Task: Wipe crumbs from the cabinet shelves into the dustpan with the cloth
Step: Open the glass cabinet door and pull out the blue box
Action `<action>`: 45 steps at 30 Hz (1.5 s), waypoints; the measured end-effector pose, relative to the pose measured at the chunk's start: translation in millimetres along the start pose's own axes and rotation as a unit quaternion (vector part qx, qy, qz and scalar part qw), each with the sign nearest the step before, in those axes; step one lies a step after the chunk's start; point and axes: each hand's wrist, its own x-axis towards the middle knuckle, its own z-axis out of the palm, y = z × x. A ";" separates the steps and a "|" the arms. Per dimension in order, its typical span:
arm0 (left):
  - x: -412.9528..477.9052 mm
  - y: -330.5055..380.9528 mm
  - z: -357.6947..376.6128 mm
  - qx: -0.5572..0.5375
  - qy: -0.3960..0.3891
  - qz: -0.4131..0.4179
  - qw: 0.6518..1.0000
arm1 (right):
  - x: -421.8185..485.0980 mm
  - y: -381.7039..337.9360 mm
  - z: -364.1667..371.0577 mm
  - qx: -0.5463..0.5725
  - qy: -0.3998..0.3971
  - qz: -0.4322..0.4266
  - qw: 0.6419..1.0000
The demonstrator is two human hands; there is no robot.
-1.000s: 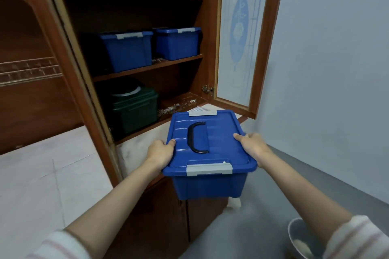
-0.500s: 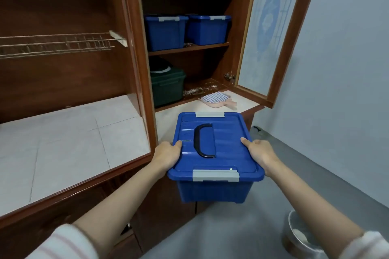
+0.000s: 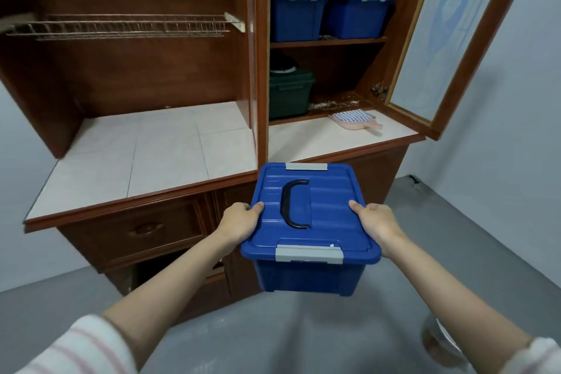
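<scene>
Both hands were clamped on the blue lidded box (image 3: 309,222): left hand (image 3: 239,222) on its left rim, right hand (image 3: 376,223) on its right rim, thumbs on the lid. The box hung mid-frame, just out from the counter's (image 3: 151,155) front edge, with grey floor (image 3: 455,252) below and to the right. The cabinet door (image 3: 455,39) stood swung wide at upper right. Crumbs (image 3: 337,104) lay strewn on the lower shelf, right of the green box (image 3: 290,94). The pink dustpan (image 3: 368,127) sat on the counter just in front of that shelf's edge, with the striped cloth (image 3: 349,116) bunched in it.
</scene>
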 end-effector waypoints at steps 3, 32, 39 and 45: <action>-14.3 -12.7 -12.8 -0.010 0.027 -0.009 1.000 | -10.6 2.5 14.9 -0.007 -0.022 -0.003 1.000; 13.4 -80.1 -164.1 -0.055 0.236 -0.087 0.966 | -4.2 -108.7 193.1 -0.039 -0.194 -0.162 0.967; 71.4 -61.6 -205.3 -0.044 0.246 -0.077 0.965 | 32.9 -155.5 232.7 -0.029 -0.181 -0.155 0.971; 124.3 -47.5 -235.5 -0.088 0.257 -0.070 0.960 | 71.5 -196.2 271.2 -0.038 -0.159 -0.173 0.971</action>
